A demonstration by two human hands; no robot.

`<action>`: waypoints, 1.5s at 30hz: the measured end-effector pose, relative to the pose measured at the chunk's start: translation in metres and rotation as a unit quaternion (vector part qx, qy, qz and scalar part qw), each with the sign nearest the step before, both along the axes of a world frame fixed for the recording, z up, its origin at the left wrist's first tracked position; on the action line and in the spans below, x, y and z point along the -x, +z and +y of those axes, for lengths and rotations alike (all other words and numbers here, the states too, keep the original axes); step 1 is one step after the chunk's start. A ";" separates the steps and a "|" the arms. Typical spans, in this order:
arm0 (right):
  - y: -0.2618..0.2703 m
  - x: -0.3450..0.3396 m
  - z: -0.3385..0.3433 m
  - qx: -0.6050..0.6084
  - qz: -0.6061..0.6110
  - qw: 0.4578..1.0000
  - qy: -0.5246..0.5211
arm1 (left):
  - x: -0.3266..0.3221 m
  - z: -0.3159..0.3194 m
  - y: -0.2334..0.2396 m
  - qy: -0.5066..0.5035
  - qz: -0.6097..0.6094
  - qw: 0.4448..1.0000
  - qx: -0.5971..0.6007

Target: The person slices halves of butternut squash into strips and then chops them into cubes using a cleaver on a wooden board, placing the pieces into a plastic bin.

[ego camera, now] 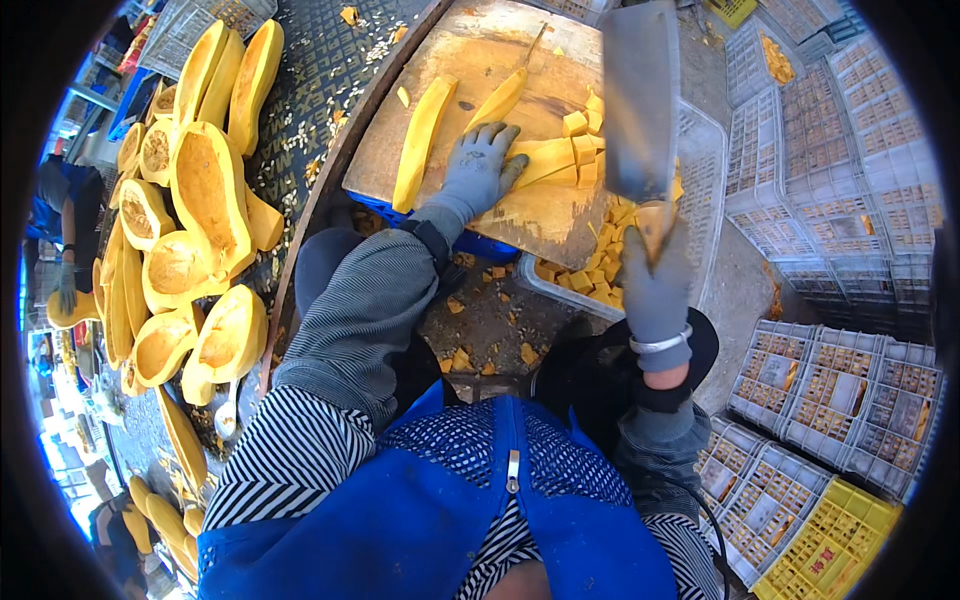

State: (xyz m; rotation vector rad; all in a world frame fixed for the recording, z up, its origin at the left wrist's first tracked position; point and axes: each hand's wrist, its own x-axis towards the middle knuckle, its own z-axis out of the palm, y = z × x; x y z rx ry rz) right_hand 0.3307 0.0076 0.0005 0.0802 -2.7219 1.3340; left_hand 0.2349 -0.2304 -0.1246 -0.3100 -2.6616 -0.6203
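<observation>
My left hand (484, 166), in a grey glove, presses on pumpkin strips (544, 159) lying on a worn wooden cutting board (420, 157). The strips' right end is cut into cubes (585, 146). In my gloved right hand (658, 277) is the wooden handle of a broad cleaver (640, 105), its blade raised over the board's right edge and slightly blurred. A long pumpkin slice (425, 142) lies left of my left hand, and a narrower one (501, 97) lies just beyond it. Below the board's right edge, a plastic crate (705, 172) holds many pumpkin cubes (600, 255).
Halved, seeded pumpkins (214, 202) pile up on the dark table (315, 67) at left, with a spoon (226, 412) beside them. Stacked plastic crates (817, 150) stand at right, and a yellow one (825, 540) at lower right. Scraps litter the floor (480, 330). Other people work at far left.
</observation>
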 end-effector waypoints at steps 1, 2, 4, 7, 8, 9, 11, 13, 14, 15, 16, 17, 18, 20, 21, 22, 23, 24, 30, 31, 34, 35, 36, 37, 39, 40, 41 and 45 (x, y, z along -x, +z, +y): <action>0.001 0.002 -0.005 -0.036 0.001 0.999 0.008 | -0.002 0.001 -0.003 0.011 -0.010 1.000 0.002; -0.012 0.006 -0.009 -0.127 -0.048 0.990 0.036 | -0.003 0.003 -0.007 0.021 -0.021 1.000 0.003; -0.059 0.006 -0.003 -0.161 -0.068 0.983 0.052 | -0.004 0.005 -0.020 0.029 0.003 1.000 -0.009; -0.055 0.014 -0.001 -0.048 -0.190 0.980 0.018 | -0.001 0.006 -0.019 0.026 -0.009 0.999 -0.019; -0.048 0.009 0.002 -0.023 -0.176 0.984 0.013 | -0.002 0.005 -0.019 0.030 -0.007 0.999 -0.018; -0.041 0.006 0.005 0.001 -0.160 0.987 0.004 | -0.002 0.006 -0.016 0.031 -0.003 0.999 -0.019; -0.027 -0.002 0.003 0.029 -0.102 0.994 0.002 | -0.009 0.006 -0.020 0.045 0.006 0.998 -0.045; 0.001 -0.006 -0.015 0.006 -0.085 0.996 -0.011 | -0.006 0.008 -0.022 0.063 0.033 0.993 -0.099; 0.012 -0.007 -0.024 -0.021 -0.089 0.996 -0.019 | -0.008 0.009 -0.021 0.075 0.019 0.993 -0.087; 0.002 -0.002 -0.028 -0.083 -0.093 0.992 0.017 | -0.007 0.010 -0.019 0.069 0.014 0.995 -0.075; -0.023 0.005 -0.029 -0.144 -0.098 0.983 0.052 | -0.005 0.012 -0.018 0.063 0.008 0.996 -0.062; -0.046 0.009 -0.030 -0.202 -0.104 0.970 0.091 | -0.006 0.011 -0.018 0.060 0.001 0.997 -0.046; -0.062 0.007 -0.027 -0.141 -0.102 0.982 0.078 | -0.007 0.008 -0.021 0.052 0.010 0.997 -0.053; -0.080 0.011 -0.017 -0.023 -0.089 0.994 0.051 | -0.001 0.008 -0.026 0.035 0.037 0.996 -0.071; -0.069 0.001 -0.021 0.012 -0.131 0.991 0.027 | -0.009 0.005 -0.030 0.047 0.016 0.995 -0.087; -0.042 -0.003 -0.026 0.043 -0.162 0.986 -0.002 | -0.006 0.003 -0.028 0.055 0.005 0.993 -0.107; -0.027 -0.006 -0.027 0.074 -0.193 0.978 -0.029 | -0.004 0.002 -0.026 0.063 -0.008 0.990 -0.127; -0.026 -0.010 -0.026 0.061 -0.147 0.987 -0.020 | -0.005 0.004 -0.023 0.080 0.004 0.977 -0.199; -0.042 -0.010 -0.046 -0.149 -0.055 0.984 0.079 | -0.005 0.011 -0.036 0.104 0.069 0.990 -0.061; -0.067 -0.007 -0.044 -0.192 -0.066 0.973 0.109 | -0.004 0.011 -0.041 0.099 0.078 0.990 -0.066; -0.081 -0.007 -0.038 0.010 -0.122 0.991 0.049 | -0.002 0.009 -0.034 0.091 0.023 0.993 -0.069; -0.081 -0.012 -0.034 0.042 -0.116 0.992 0.034 | -0.003 0.010 -0.029 0.091 0.003 0.980 -0.176; -0.076 -0.017 -0.035 0.078 -0.106 0.991 0.024 | -0.004 0.007 -0.024 0.095 -0.015 0.955 -0.279; -0.068 -0.021 -0.038 0.112 -0.096 0.989 0.009 | -0.008 0.006 -0.022 0.096 -0.038 0.920 -0.379; -0.045 -0.026 -0.041 0.090 -0.088 0.992 0.024 | -0.010 0.008 -0.023 0.121 0.024 0.874 -0.470; -0.037 -0.025 -0.045 0.065 -0.086 0.994 0.037 | -0.009 0.007 -0.026 0.142 0.058 0.883 -0.443; -0.030 -0.025 -0.048 0.041 -0.086 0.994 0.050 | -0.007 0.006 -0.030 0.163 0.093 0.891 -0.414; -0.060 -0.005 -0.057 -0.134 -0.135 0.974 0.126 | -0.010 0.012 -0.035 0.159 0.088 0.968 -0.172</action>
